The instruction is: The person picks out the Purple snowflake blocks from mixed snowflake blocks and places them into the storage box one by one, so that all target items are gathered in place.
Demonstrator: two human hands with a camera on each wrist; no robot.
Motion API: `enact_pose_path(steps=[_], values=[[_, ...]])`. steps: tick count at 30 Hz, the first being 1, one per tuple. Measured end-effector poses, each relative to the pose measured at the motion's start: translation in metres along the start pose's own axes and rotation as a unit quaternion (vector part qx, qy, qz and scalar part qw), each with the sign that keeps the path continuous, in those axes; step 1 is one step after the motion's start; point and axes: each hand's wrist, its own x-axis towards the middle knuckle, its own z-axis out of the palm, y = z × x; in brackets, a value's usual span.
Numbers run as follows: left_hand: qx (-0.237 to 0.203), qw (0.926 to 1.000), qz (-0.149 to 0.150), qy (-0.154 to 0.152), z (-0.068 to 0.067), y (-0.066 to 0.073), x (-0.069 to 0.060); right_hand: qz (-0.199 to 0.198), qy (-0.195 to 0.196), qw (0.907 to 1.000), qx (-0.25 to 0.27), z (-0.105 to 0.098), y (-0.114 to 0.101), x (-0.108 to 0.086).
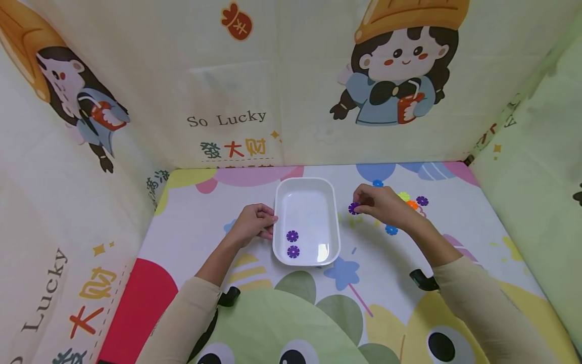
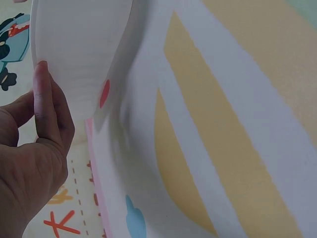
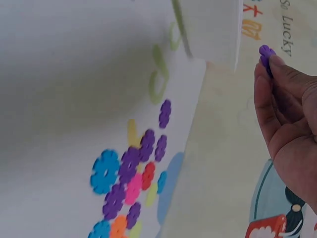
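A white rectangular tray (image 1: 305, 192) stands on the table, with two purple flower-shaped plastic discs (image 1: 292, 236) inside near its lower left corner. My left hand (image 1: 252, 222) is at the tray's left side; its fingers hold the rim, with fingertips on the outer wall (image 2: 79, 54) in the left wrist view. To the right of the tray, my right hand (image 1: 384, 205) pinches a purple snowflake disc (image 3: 266, 55) between thumb and fingers, above the table. Several loose discs in purple, blue (image 3: 105, 172), orange (image 3: 119, 227), pink, red and yellow-green lie beyond that hand, partly hidden by it in the head view.
A tablecloth with cartoon prints (image 1: 273, 313) covers the table. Printed cloth walls (image 1: 300, 136) rise at the back and both sides. Black wrist straps (image 1: 423, 280) are on both arms.
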Motion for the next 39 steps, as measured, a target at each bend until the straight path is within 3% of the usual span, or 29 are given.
enact_pose_path(steps=[12, 25, 39], values=[[0.0, 1.0, 0.004, -0.007, 0.0, -0.002, 0.003, -0.017, -0.042, 0.9988, 0.021, 0.026, -0.03, 0.04], [0.005, 0.9999, 0.002, -0.008, 0.001, 0.002, 0.001, -0.053, -0.095, 0.9939, 0.018, 0.06, -0.048, 0.082], [-0.005, 0.9999, 0.006, -0.01, -0.001, -0.001, 0.002, -0.076, -0.123, 0.9895, -0.001, 0.096, -0.059, 0.109]])
